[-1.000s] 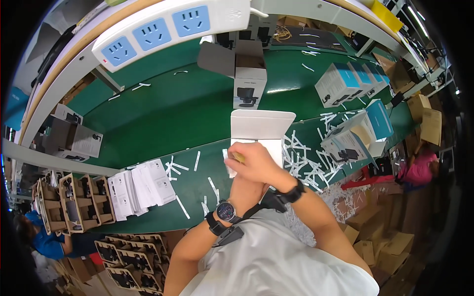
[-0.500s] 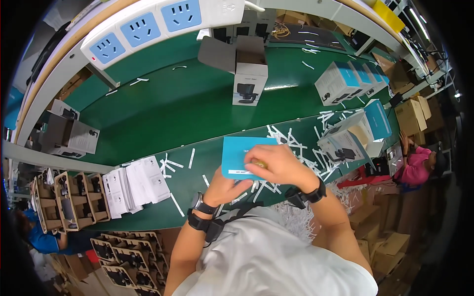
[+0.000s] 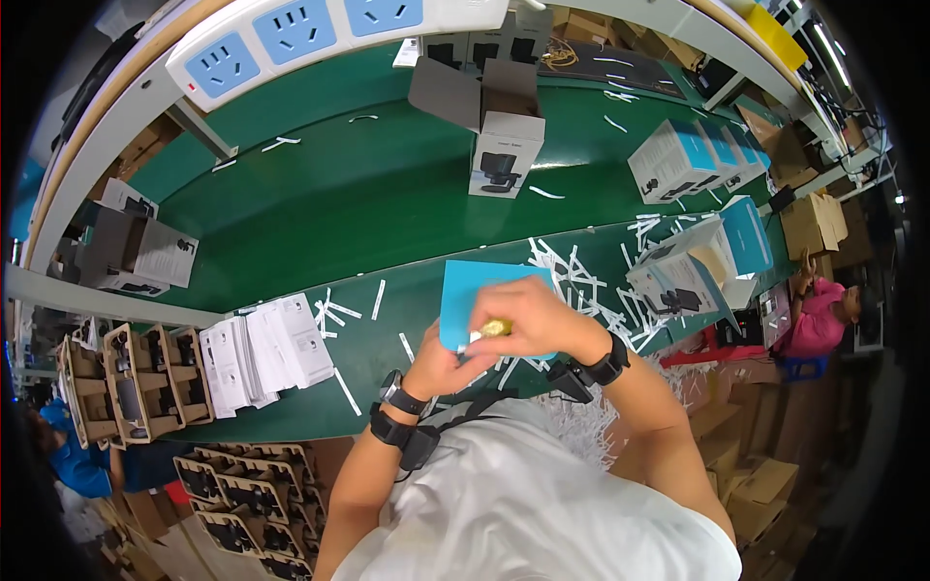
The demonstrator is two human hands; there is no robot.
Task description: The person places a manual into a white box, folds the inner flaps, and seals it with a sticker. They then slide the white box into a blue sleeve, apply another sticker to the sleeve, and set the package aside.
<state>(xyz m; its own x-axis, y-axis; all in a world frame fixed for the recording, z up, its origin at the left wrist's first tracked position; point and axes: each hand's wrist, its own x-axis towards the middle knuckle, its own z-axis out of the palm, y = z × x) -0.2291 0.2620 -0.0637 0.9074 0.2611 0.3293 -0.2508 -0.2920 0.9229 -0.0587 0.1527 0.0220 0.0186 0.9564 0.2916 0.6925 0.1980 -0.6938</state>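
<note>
Carton with blue top [image 3: 464, 290], on the near edge of the green workbench [image 3: 320, 208], straight in front of the wearer. Right hand [image 3: 531, 312] above the blue top, fingers curled and pinching a small yellow-green object [image 3: 497, 328] with a whitish end, close to the carton's near edge. Left hand [image 3: 438, 364] at the near left corner, thumb lying along the near edge; its other fingers are largely hidden, so cannot tell whether they are spread or pressed together.

White paper strips [image 3: 579, 286] scattered just right of the carton, some reaching beneath the right forearm. Beyond them, an open carton with blue flap [image 3: 673, 283], tilted. Left along the bench: stack of white printed sheets [image 3: 274, 353], then brown moulded trays [image 3: 160, 382].

Further back, an upright grey carton [image 3: 505, 165], flaps open, dark device pictured on its front. Row of blue-topped cartons [image 3: 673, 167] to the far right. White power strip [image 3: 340, 37] with blue sockets overhead. Person in pink [image 3: 821, 315] sits beyond the right end.
</note>
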